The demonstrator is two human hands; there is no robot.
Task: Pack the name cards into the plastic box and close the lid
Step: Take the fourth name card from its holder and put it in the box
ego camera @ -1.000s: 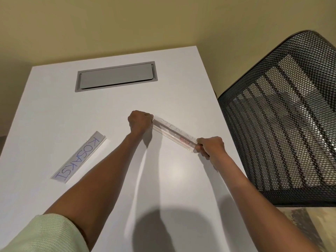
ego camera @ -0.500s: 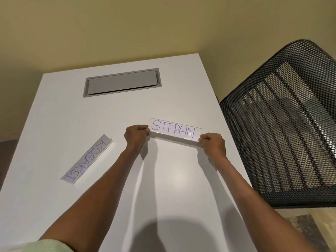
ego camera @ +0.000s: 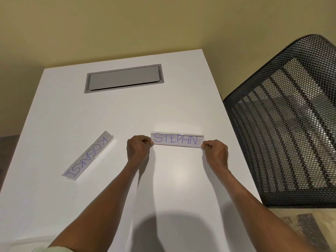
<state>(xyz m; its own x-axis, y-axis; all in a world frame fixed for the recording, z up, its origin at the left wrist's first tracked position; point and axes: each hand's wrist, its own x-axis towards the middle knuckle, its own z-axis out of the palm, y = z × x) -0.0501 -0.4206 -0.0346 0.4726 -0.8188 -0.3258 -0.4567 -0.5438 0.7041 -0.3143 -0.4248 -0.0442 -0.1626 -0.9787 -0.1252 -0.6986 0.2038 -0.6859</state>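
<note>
Compared with one second before, the STEPHN card (ego camera: 177,140) had turned from a slanted, edge-on position to face the camera, level across the view, with its writing readable.

By size, the white table (ego camera: 109,197) filled most of the view. A black mesh chair (ego camera: 283,124) stood at 3 o'clock from the table, beside its right edge. A grey cable hatch (ego camera: 124,78) sat closed in the table top at 12 o'clock. The KOSAKSI card (ego camera: 88,155) lay flat and diagonal at 9 o'clock from the hands, well apart from them.

The left hand (ego camera: 138,149) pinched the left end of the STEPHN card, and the right hand (ego camera: 215,153) pinched the right end. The fingers of both were curled narrow on the card ends. I could not tell if the card touched the table or was just above it.

No plastic box was in view. I judged the step as collecting the cards, early in the task. The next move probably called for carrying this card to the box, wherever it stood, or joining it with the KOSAKSI card first.
</note>
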